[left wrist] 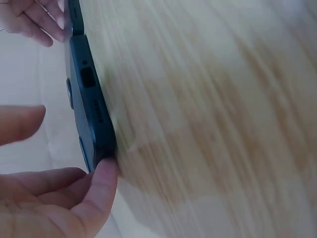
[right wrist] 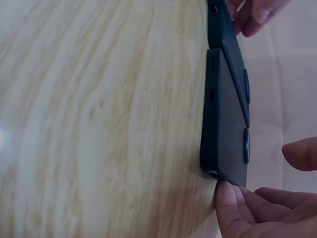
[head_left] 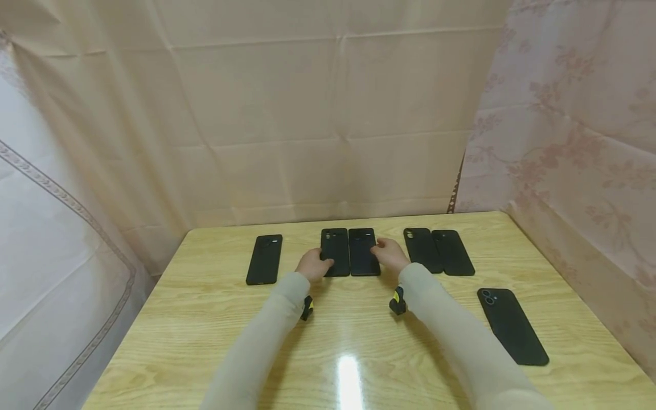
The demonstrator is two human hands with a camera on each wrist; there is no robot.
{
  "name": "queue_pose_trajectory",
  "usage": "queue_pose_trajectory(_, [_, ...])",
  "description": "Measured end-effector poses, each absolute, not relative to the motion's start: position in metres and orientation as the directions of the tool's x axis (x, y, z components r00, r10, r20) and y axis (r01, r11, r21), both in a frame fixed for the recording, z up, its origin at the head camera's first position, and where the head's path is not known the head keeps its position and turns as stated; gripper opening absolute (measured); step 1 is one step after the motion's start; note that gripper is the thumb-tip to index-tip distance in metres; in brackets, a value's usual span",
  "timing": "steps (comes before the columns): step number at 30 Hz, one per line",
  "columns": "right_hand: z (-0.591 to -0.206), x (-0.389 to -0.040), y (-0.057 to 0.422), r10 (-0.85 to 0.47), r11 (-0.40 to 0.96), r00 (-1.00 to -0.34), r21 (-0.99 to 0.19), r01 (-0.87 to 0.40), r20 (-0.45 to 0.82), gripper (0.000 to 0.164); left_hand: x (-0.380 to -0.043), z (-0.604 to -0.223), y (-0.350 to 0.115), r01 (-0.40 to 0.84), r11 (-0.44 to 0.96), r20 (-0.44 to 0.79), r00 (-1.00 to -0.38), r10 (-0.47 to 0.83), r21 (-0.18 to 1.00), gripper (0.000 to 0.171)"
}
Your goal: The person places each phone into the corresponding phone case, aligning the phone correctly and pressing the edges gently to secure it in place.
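Two black phone cases lie side by side, backs up, at the far middle of the table. My left hand (head_left: 314, 265) is at the outer side of the left phone case (head_left: 336, 250). In the left wrist view its fingertips touch the lower corner, while the thumb (left wrist: 22, 124) stays apart. At the outer side of the right phone case (head_left: 361, 256) is my right hand (head_left: 392, 256). The right wrist view shows its fingertips against that case's corner and its thumb (right wrist: 302, 153) held off. Port and speaker openings show along both lower edges.
Another black phone case (head_left: 264, 259) lies to the left on the wooden table (head_left: 205, 336). Right of my hands, a case with a camera cutout (head_left: 423, 250) adjoins another case (head_left: 453, 253). A further case (head_left: 514, 327) lies near the right edge. Fabric (head_left: 328, 125) hangs behind.
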State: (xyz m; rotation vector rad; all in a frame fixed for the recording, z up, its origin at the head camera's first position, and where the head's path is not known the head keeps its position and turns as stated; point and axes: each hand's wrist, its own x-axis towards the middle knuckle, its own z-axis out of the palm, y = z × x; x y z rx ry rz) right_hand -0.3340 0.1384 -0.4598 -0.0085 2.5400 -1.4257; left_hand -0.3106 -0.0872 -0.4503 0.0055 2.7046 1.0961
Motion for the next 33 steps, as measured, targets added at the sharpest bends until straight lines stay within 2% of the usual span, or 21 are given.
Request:
queue_pose_trajectory(11, [-0.459, -0.336, 0.139, -0.084, 0.381, -0.953, -0.893, 0.239, -0.29, 0.056, -0.319, -0.461, -0.091, -0.114, 0.672, -0.165, -0.986, 0.012, 0.732, 0.042])
queue_pose_trajectory(24, [-0.461, -0.33, 0.143, -0.136, 0.166, -0.923, -0.927, 0.337, -0.36, 0.057, -0.304, -0.451, -0.098, -0.14, 0.666, -0.18, -0.984, -0.008, 0.733, 0.046])
queue_pose_trajectory(28, [-0.462, -0.326, 0.143, -0.132, 0.159, -0.922, -0.926, 0.343, -0.365, 0.055, -0.301, -0.453, -0.1, -0.154, 0.66, -0.205, -0.979, 0.0, 0.736, 0.045])
queue_pose_trajectory(33, [-0.46, -0.321, 0.144, -0.127, 0.211, -0.917, -0.913, 0.349, -0.379, 0.054, -0.296, -0.453, -0.102, -0.16, 0.651, -0.224, -0.975, 0.015, 0.742, 0.044])
